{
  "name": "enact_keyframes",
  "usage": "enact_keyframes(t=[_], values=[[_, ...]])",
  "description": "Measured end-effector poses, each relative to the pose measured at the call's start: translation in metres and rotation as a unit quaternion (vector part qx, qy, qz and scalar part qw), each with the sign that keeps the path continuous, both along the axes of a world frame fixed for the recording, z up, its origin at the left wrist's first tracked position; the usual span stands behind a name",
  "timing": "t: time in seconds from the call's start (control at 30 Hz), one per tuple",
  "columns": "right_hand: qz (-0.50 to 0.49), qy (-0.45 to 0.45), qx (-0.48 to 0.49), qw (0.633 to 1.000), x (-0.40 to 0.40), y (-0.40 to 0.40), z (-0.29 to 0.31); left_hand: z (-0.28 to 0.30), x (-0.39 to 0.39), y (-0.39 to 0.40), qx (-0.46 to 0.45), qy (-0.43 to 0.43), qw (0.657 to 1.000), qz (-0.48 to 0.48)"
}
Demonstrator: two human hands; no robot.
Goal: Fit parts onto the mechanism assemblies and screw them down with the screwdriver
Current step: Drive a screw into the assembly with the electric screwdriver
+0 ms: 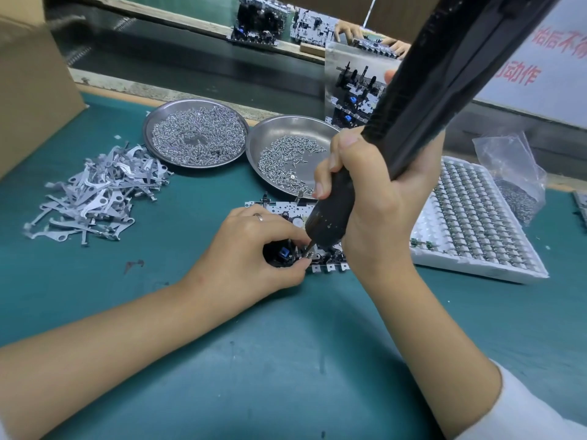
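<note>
A metal mechanism assembly (286,208) lies flat on the green mat at the centre, partly hidden by both hands. My left hand (251,249) rests on its left end, fingers curled, pinching a small part beside a blue piece (283,253). My right hand (374,198) grips a long black electric screwdriver (422,100), which slants up to the top right. Its tip (308,247) touches the assembly's front edge, right by my left fingertips.
A heap of grey metal levers (101,192) lies at the left. Two steel dishes of screws (195,133) (287,158) stand behind the assembly. A white tray of small parts (470,223) and a plastic bag (511,173) sit at the right. A cardboard box (31,84) stands far left.
</note>
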State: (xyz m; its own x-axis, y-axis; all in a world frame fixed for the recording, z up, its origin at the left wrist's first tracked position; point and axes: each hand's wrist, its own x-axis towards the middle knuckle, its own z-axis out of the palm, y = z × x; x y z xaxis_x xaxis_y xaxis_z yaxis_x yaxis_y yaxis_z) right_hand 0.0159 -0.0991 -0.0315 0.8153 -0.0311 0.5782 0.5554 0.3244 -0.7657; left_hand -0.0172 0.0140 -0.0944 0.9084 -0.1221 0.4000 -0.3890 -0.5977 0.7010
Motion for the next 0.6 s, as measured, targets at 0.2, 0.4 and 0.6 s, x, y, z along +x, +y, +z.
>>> enact_keyframes(t=[0.2,0.4,0.6], values=[[0.002,-0.006,0.011,1.0,0.0,-0.005,0.003,0.0,-0.001,-0.001,-0.012,-0.001,1.0,0.0],[-0.033,-0.017,0.008,0.999,0.011,-0.011,0.002,0.0,-0.002,-0.001,-0.01,0.002,1.0,0.002],[-0.003,0.035,-0.02,0.999,0.015,-0.013,-0.003,-0.001,-0.003,0.0,-0.007,-0.001,1.0,0.005]])
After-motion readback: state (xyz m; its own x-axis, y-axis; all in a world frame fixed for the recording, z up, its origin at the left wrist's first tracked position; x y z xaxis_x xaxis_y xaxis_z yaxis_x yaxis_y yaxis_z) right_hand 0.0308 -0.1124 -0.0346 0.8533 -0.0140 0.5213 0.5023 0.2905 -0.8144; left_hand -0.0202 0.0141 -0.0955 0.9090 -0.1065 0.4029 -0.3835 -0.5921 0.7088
